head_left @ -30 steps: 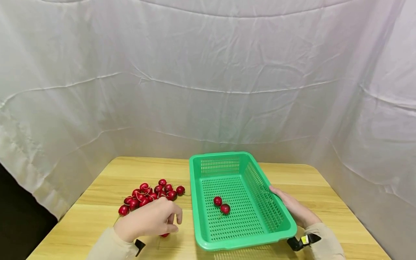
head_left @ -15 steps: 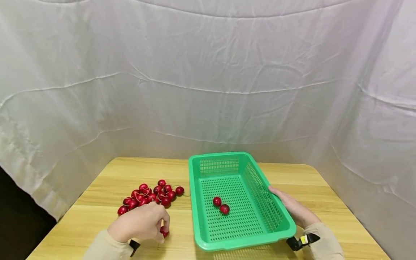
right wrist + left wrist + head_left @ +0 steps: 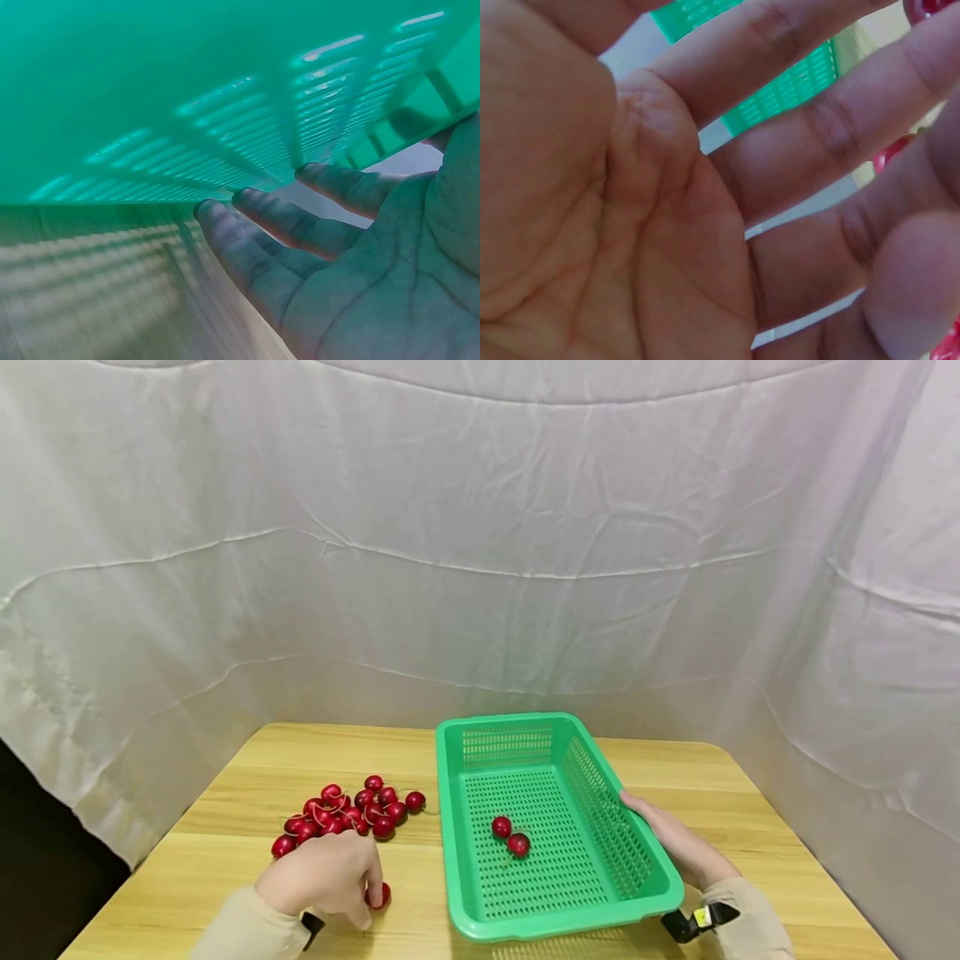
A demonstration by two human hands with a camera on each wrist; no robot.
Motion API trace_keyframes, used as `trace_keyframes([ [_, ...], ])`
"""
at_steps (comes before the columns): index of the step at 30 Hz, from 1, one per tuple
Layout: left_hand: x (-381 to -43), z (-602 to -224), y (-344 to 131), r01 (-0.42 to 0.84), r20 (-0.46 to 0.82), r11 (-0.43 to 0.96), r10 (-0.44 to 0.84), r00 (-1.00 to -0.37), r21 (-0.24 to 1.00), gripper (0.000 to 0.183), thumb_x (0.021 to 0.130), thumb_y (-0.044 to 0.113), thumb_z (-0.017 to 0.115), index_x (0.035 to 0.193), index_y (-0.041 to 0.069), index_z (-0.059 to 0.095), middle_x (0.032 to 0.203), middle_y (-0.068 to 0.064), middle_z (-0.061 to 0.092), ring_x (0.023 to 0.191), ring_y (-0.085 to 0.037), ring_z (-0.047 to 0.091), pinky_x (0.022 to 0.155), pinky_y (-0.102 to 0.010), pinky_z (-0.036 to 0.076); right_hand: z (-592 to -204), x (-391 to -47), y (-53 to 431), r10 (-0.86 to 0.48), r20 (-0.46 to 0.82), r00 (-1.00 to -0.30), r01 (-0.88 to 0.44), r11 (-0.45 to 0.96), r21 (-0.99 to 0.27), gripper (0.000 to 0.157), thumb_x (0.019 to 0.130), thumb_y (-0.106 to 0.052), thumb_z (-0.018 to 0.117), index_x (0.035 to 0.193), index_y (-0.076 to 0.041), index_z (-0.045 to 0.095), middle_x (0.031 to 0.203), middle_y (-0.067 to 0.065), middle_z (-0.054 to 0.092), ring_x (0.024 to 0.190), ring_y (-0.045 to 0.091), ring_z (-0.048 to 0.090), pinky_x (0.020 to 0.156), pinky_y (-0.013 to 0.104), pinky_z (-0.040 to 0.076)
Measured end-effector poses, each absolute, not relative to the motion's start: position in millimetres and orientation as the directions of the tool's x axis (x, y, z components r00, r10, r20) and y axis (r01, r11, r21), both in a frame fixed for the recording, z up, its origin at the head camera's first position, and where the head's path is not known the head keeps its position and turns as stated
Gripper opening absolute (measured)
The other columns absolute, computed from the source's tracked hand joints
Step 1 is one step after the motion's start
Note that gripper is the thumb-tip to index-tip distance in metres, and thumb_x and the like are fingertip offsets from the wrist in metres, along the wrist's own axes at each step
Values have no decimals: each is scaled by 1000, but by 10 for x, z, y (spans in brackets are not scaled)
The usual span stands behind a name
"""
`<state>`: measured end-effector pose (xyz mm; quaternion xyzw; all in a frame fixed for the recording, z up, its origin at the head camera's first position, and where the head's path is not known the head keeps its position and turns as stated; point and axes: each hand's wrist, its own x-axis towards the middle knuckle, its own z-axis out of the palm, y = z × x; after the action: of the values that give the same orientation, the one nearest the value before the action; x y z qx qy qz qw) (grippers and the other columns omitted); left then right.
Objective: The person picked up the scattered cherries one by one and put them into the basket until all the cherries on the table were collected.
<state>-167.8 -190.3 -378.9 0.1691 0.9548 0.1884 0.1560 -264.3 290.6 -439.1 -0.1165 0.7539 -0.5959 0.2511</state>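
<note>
My left hand (image 3: 326, 872) is low over the front left of the table, its fingers pointing down beside a lone cherry (image 3: 380, 896). The index finger is against or just next to that cherry; contact is hard to tell. In the left wrist view the fingers are spread, and a cherry (image 3: 930, 7) shows by the fingertips. My right hand (image 3: 678, 843) holds the right side of a green plastic basket (image 3: 566, 917). Its thumb is at the rim, and the other fingers (image 3: 262, 214) lie against the slotted outer wall. Two cherries (image 3: 518, 845) rest on the basket's floor.
A pile of red cherries with stems (image 3: 330, 818) lies on the wooden table (image 3: 390, 747), left of the basket and beyond my left hand. Pale cloth (image 3: 480, 610) hangs around the back and sides of the table.
My left hand has moved left and down to the lone cherry. Its fingers were around it half a second ago; now the cherry shows at their right. The right hand and basket stay almost still.
</note>
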Motion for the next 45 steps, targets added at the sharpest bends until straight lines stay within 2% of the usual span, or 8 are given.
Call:
trace_keyframes([
  [3,-1678,-3795,-1879,237,-256,883,359,-898,405,23,73,3,95,72,21,80,74,12,70,69,-9,57,62,-34,48,-4389,-2640,2908,-481,-238,-843,120,263,-957,86,115,-57,27,168,6,1,139,25,60,111,25,72,93,44,64],
  [9,-1677,-3829,-1887,262,-253,861,397,-882,436,23,73,1,94,70,19,80,73,13,70,67,-6,55,58,-28,46,-4385,-2641,2908,-499,-230,-836,113,253,-961,84,116,-56,25,169,4,-1,142,26,58,113,25,72,93,43,64],
  [16,-1689,-3874,-1891,180,-332,889,336,-881,422,27,75,5,95,66,22,77,69,9,66,46,-9,46,46,-24,36,-4394,-2647,2908,-510,-215,-833,104,237,-966,84,116,-55,25,169,5,0,140,23,61,113,26,72,94,45,64],
  [22,-1703,-3916,-1890,182,-350,883,350,-869,432,28,75,4,95,64,23,77,65,6,66,42,-8,46,44,-21,38,-4407,-2653,2913,-516,-204,-832,93,234,-968,82,116,-54,24,169,5,1,138,21,63,113,27,73,93,47,64],
  [26,-1703,-3938,-1880,195,-350,872,373,-859,450,30,74,3,95,61,22,76,56,3,64,39,-6,45,42,-18,37,-4411,-2654,2920,-520,-200,-830,86,236,-968,82,116,-54,23,169,5,1,139,22,62,113,27,72,93,47,64],
  [32,-1698,-3930,-1851,164,-372,871,359,-856,463,30,74,-1,94,60,16,74,59,3,66,41,-7,48,44,-18,41,-4411,-2654,2921,-519,-204,-830,89,237,-967,82,116,-54,23,169,5,0,140,24,61,113,26,72,93,46,64],
  [38,-1699,-3913,-1872,125,-376,848,355,-856,515,31,71,-13,88,61,11,71,59,-1,66,45,-8,55,46,-20,48,-4409,-2657,2916,-523,-199,-829,83,238,-968,82,116,-54,23,169,5,0,141,25,59,114,26,71,94,45,64],
  [45,-1709,-3892,-1912,168,-335,834,384,-860,525,32,67,-19,81,61,9,68,59,0,63,47,-10,52,46,-19,43,-4407,-2651,2915,-516,-203,-833,89,236,-968,83,116,-54,24,169,5,1,139,23,60,113,25,71,93,44,64],
])
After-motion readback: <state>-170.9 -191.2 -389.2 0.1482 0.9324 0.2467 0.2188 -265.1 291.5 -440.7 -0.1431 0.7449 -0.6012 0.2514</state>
